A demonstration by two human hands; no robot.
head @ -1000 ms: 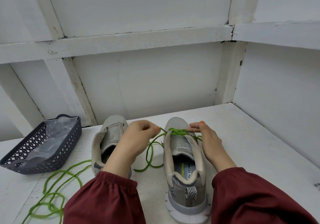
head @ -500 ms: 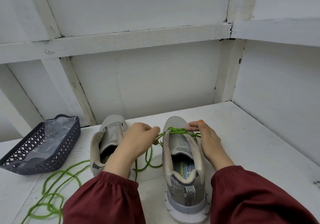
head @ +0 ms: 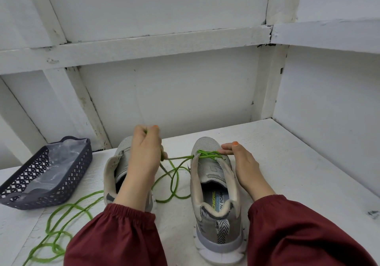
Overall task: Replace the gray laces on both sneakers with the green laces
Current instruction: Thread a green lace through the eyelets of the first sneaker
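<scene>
The soft, light green lace (head: 178,158), threaded through the front eyelets of the right-side sneaker (head: 220,222), ran taut to the left hand (head: 146,152), fisted round its free end, the best hold. The right hand (head: 244,162) had straight fingers on the crossing; whether it pinched was unclear. The shoes stood on a rough white-painted table (head: 298,162) in a boarded corner, with a dark basket (head: 51,175) at the left.
</scene>
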